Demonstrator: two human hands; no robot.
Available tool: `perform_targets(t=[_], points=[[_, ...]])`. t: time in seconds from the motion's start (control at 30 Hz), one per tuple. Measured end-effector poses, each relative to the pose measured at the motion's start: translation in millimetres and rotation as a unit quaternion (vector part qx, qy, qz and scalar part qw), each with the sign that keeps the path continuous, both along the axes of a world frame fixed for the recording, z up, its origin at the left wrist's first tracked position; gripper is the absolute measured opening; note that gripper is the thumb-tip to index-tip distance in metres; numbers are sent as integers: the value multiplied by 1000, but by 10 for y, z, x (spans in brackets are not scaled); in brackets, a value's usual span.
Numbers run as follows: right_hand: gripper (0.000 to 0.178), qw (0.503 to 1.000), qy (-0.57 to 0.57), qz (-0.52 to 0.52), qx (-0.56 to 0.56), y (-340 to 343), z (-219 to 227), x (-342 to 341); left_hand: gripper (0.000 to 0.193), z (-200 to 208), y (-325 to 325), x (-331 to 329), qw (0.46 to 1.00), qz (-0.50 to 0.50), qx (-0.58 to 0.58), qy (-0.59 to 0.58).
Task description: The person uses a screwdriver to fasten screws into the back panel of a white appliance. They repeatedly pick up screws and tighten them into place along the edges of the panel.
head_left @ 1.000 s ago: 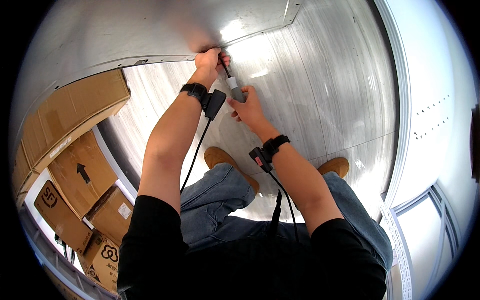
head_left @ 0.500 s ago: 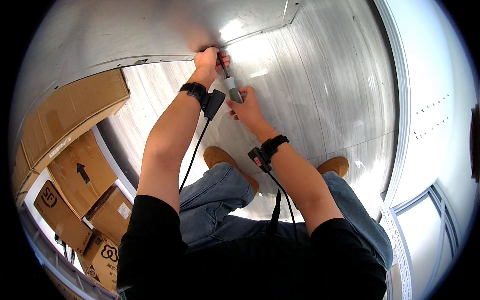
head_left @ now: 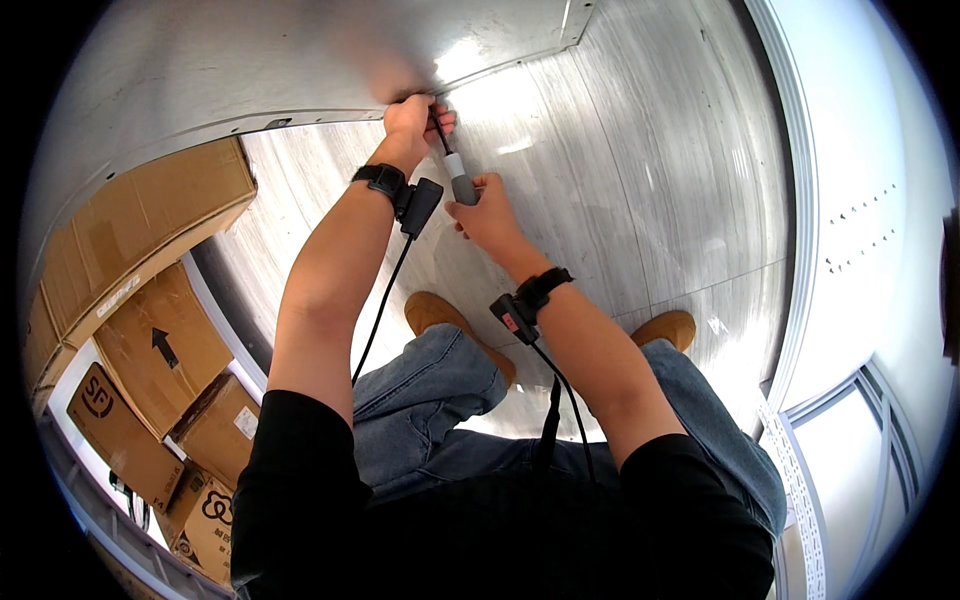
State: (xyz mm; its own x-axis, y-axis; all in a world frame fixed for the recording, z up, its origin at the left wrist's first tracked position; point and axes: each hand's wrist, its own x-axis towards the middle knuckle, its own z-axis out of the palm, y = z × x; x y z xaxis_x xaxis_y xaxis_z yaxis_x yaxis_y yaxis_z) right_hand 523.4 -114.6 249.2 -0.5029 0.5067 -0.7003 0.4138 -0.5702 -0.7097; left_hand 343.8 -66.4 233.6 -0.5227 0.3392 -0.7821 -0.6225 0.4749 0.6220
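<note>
My right hand point(head_left: 488, 212) is wrapped round the grey handle of a screwdriver point(head_left: 462, 186), which has a lighter collar and a thin dark shaft. The shaft points up and away toward the lower edge of a large shiny metal panel point(head_left: 250, 70). At that edge my left hand point(head_left: 410, 120) is closed about the far end of the shaft, its other fingers curled loosely behind it. The screwdriver's tip is hidden by the left thumb and forefinger, so whether a screw sits there I cannot make out.
Cardboard boxes point(head_left: 160, 345) are stacked at the left, one beneath the panel's left part. Grey wood-look flooring point(head_left: 640, 180) lies under me, with my brown shoes on it. A white wall or cabinet side point(head_left: 850, 150) rises at the right. Cables hang from both wrist straps.
Both hands and the screwdriver have shifted very slightly left in the picture, and so has the panel's edge. The grip of each hand looks the same.
</note>
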Motion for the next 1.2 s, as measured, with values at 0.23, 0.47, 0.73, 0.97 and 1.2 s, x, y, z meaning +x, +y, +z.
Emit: perform_targets(t=[0.23, 0.47, 0.73, 0.97, 1.2], points=[[50, 989, -47, -13, 142, -141, -142, -14, 12, -8, 3, 13, 999, 2, -20, 31], [44, 981, -63, 17, 185, -227, -258, 24, 14, -42, -61, -44, 997, -69, -20, 20], [25, 983, -114, -69, 124, 128, -103, 484, 15, -74, -184, -151, 987, -145, -19, 72], [17, 873, 269, -255, 317, 1236, 1324, 402, 15, 289, -258, -118, 969, -192, 37, 149], [49, 793, 426, -103, 424, 1738, 2800, 750, 13, 579, -180, -75, 981, -149, 54, 114]])
